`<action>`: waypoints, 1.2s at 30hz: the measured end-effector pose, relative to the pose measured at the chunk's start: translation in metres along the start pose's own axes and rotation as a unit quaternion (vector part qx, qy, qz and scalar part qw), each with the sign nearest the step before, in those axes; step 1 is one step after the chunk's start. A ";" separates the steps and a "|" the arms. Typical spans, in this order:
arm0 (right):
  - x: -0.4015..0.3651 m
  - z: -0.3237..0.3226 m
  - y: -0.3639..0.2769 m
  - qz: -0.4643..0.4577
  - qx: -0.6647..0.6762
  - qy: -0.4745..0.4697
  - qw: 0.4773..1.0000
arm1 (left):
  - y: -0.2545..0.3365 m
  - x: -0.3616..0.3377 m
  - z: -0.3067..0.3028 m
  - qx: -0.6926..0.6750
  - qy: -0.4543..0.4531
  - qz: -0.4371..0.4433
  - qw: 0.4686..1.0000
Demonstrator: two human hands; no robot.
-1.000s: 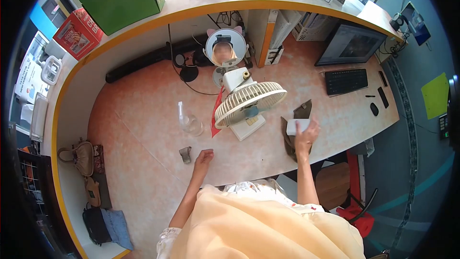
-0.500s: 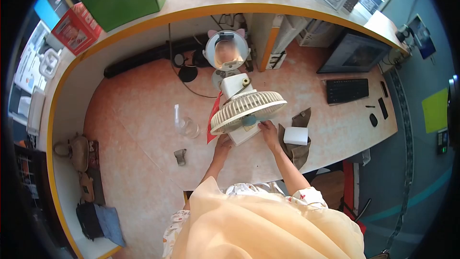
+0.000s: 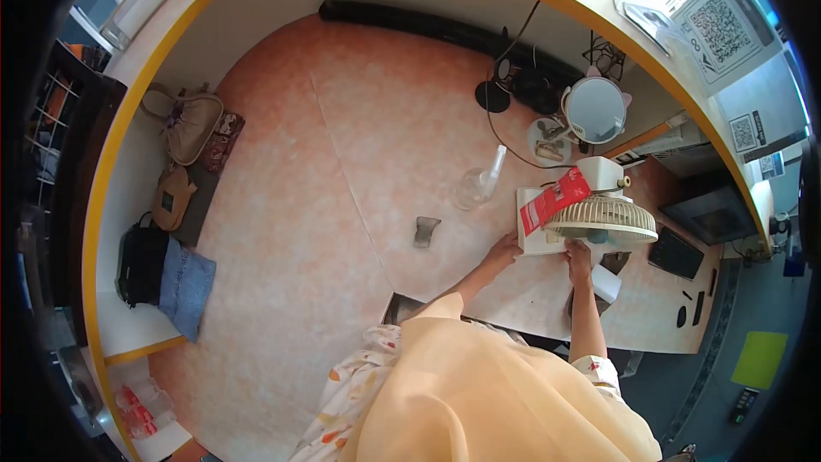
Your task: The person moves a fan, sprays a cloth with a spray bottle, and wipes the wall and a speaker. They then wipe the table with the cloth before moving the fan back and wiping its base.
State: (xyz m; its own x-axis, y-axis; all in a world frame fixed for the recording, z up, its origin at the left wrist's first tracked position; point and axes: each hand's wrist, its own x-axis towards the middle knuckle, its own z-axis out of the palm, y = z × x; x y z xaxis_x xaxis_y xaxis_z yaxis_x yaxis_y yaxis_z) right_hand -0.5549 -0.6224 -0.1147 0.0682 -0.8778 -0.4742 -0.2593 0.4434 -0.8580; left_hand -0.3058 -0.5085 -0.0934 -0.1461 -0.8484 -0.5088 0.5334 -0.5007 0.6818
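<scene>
A cream desk fan (image 3: 603,219) stands at the right on the pinkish desk, its caged head facing the body and a red packet (image 3: 556,198) lying against it. My left hand (image 3: 505,251) touches the left front edge of the fan's white base (image 3: 532,244); its fingertips are partly hidden. My right hand (image 3: 578,258) is at the base's front right, just under the cage, fingers bent against it. A clear spray bottle (image 3: 475,187) is left of the fan, with a small grey cup-like object (image 3: 425,231) nearer the body.
Right of my right hand are a white block (image 3: 606,283) and a brown cloth. A round mirror (image 3: 596,110) stands behind the fan; a keyboard (image 3: 676,254) and monitor (image 3: 711,215) are at the right. Bags (image 3: 191,127) sit on the left.
The view has swung left, so the fan and both hands appear farther right. The fan looks turned, with more of its base and the red packet showing. Both hands remain at the base.
</scene>
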 end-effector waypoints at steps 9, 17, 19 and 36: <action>-0.092 0.077 0.012 0.040 0.083 0.070 0.993 | -0.018 0.016 -0.065 0.164 0.086 0.093 0.978; -0.116 0.053 0.007 0.032 0.038 0.133 0.990 | -0.005 -0.017 -0.056 0.304 0.176 0.225 0.909; -0.128 0.047 0.005 0.026 0.020 0.146 0.989 | 0.008 -0.036 -0.061 0.280 0.215 0.255 0.900; -0.130 -0.019 -0.052 -0.081 0.158 0.253 0.951 | 0.115 -0.016 -0.116 0.467 0.109 0.364 0.798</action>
State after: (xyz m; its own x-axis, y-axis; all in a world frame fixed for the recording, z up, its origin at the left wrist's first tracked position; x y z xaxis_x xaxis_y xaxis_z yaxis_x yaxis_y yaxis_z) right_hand -0.5688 -0.5355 -0.0045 -0.4106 -0.8785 -0.2441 0.0228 0.2577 -0.9659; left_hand -0.1455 -0.5329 -0.0680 0.1214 -0.9740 0.1912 -0.4584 0.1158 0.8812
